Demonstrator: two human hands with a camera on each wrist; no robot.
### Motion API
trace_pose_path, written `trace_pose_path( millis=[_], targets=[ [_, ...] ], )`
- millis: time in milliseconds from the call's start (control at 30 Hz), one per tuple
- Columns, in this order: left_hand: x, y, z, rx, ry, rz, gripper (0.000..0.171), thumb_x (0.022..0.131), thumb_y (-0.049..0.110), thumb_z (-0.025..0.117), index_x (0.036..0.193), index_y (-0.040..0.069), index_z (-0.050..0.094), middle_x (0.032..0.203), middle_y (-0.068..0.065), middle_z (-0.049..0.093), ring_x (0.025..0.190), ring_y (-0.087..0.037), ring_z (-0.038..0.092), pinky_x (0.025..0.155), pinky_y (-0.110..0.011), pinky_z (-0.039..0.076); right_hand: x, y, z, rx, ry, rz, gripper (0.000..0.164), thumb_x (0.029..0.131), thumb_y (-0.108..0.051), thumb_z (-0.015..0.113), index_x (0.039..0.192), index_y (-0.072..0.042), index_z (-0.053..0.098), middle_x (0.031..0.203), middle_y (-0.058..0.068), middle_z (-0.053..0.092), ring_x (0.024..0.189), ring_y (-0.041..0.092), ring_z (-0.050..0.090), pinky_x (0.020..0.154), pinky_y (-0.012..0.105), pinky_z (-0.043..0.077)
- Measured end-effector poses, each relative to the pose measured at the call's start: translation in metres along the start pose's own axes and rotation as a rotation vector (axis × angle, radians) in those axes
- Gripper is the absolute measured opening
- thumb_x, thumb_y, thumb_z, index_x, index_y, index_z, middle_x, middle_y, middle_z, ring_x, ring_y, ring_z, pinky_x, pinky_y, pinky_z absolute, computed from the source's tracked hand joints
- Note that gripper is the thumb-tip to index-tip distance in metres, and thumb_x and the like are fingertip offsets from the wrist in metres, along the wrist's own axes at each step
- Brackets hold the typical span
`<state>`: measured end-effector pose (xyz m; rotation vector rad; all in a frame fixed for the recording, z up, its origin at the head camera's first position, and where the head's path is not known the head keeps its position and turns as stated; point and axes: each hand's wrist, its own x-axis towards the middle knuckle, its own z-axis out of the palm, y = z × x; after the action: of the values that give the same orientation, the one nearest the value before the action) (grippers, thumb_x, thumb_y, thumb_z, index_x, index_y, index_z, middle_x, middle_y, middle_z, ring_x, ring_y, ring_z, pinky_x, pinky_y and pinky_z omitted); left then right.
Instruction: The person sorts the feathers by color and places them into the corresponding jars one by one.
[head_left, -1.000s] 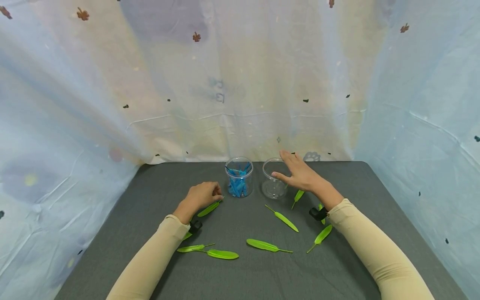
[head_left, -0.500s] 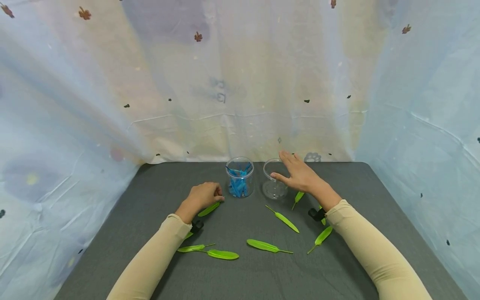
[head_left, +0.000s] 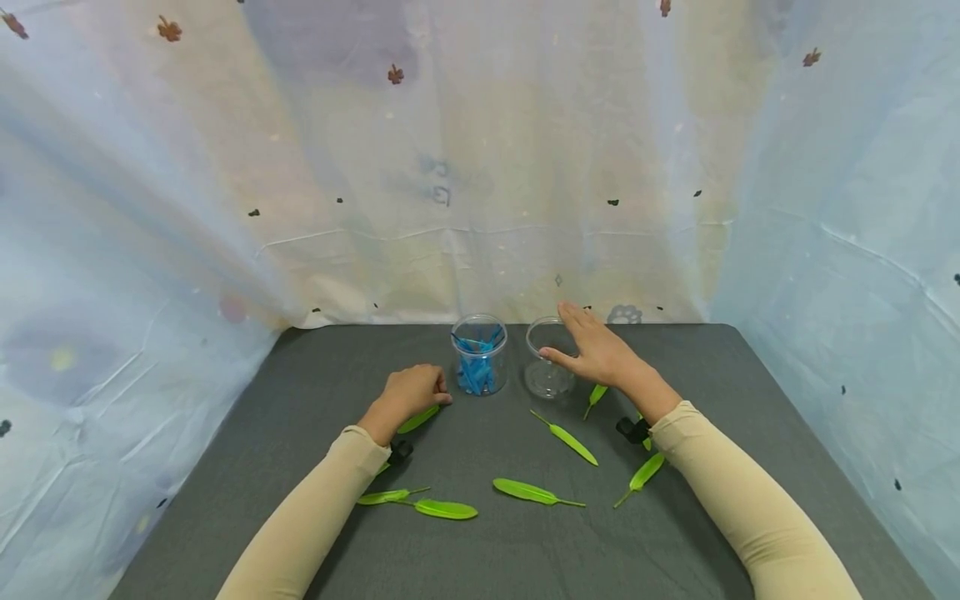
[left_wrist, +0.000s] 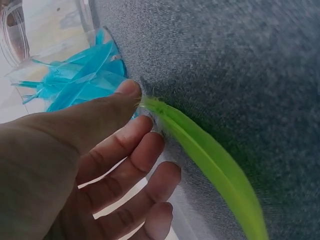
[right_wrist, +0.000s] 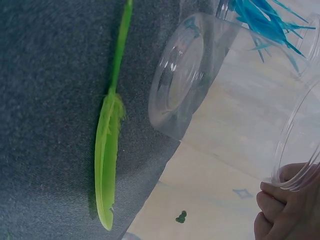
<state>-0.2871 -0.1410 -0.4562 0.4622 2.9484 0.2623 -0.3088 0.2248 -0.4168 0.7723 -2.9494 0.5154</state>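
In the left wrist view, my left hand pinches the stem end of a green feather between thumb and forefinger; the stem itself is hidden by the fingers. The feather's vane lies low over the grey cloth. Just beyond stands a clear jar filled with blue feathers. My right hand holds a second clear jar at its rim from the right, thumb in front and fingers behind. No feather shows inside that jar. Close to it, another green feather lies on the cloth.
More green feathers lie about: one at centre, one at front, a pair at front left with a nearer feather, and one at right. A printed curtain hangs behind the grey table.
My left hand has shifted very slightly to the right along the feather's stem end, whose tip is now covered. The right hand and both jars stay where they were.
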Motion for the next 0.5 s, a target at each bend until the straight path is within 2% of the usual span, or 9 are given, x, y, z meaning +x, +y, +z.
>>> trace_pose_path(
  millis=[500],
  targets=[
    [-0.0007,0.0036,0.0003,0.015,0.009,-0.015,0.022,0.1,0.032,0.08,0.088,0.019,0.066,0.088,0.003,0.063,0.078,-0.016,0.061,0.07,-0.043,0.056,-0.0002,-0.0008,-0.0013,0.025,-0.017,0.014,0.105,0.104,-0.07,0.054,0.173,-0.005,0.008,0.18,0.018,0.008,0.166,0.038,0.011,0.135,0.059,0.009]
  ],
)
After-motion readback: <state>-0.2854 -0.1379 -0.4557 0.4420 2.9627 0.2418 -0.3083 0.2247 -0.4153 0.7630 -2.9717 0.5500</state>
